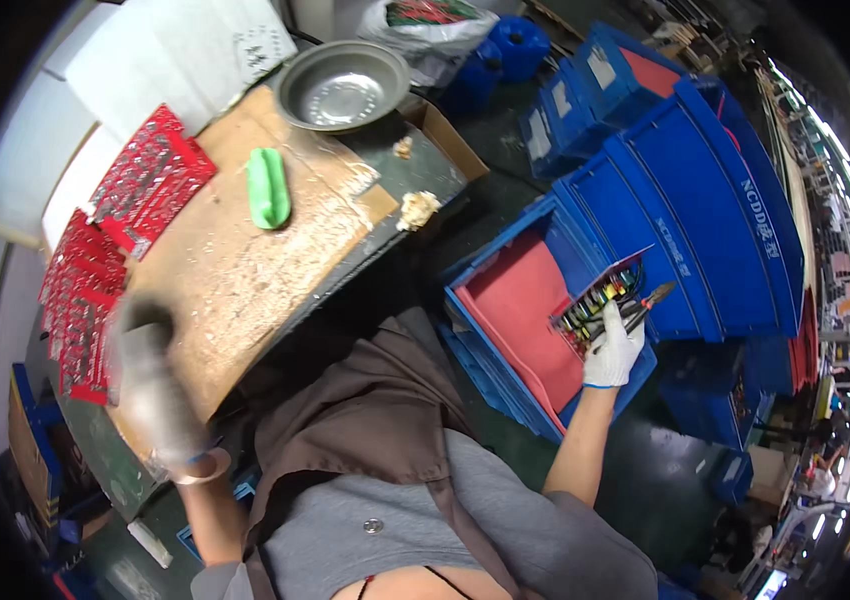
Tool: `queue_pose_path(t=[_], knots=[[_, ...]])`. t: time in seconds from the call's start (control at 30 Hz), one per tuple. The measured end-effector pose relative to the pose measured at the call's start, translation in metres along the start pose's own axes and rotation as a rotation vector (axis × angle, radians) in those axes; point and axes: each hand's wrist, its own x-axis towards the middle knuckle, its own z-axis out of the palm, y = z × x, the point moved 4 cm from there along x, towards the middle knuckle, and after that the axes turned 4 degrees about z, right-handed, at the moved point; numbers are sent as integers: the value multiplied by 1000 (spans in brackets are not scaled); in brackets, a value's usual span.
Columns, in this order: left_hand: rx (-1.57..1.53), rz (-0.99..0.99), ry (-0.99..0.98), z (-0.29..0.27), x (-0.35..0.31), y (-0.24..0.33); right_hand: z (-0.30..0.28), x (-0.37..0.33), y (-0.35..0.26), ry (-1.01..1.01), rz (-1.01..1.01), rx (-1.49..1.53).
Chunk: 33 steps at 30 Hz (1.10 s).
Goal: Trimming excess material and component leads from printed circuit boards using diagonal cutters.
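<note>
My right hand [613,352], in a white glove, is closed on a circuit board [577,318] crowded with yellow, green and black components. A plier-like hand tool [657,296] with reddish handles sticks out at the same hand; its exact kind is hard to make out. Both are above a blue crate [460,278] lined with a pink foam sheet [525,325]. At the left end of the workbench, my gloved left hand [155,390] is smeared by motion. A dark blur shows at its fingers, close to red circuit boards [88,330].
On the bench's cardboard top [245,275] lie a green tray-like piece [268,188] and scattered scraps. A metal bowl [343,85] stands at the far edge, near crumbly yellowish lumps [419,209]. Tall blue bins [705,200] border the crate on the right.
</note>
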Motion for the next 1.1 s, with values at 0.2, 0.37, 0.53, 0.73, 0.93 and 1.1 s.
queue_pose_path(t=[0.2, 0.37, 0.53, 0.73, 0.93, 1.1], knots=[[-108, 489, -549, 124, -45, 96, 196, -120, -15, -285, 197, 334], [-378, 315, -135, 88, -5, 70, 287, -230, -21, -758, 187, 217], [-527, 201, -125, 34, 44, 35, 288, -262, -59, -1306, 125, 236], [-372, 358, -313, 23, 58, 36, 295, -195, -142, -1207, -834, -261], [-275, 400, -428, 35, 54, 57, 331, -177, -158, -1039, -1295, -623], [-265, 448, -419, 42, 54, 58, 331, -178, -165, -957, -1441, -813]])
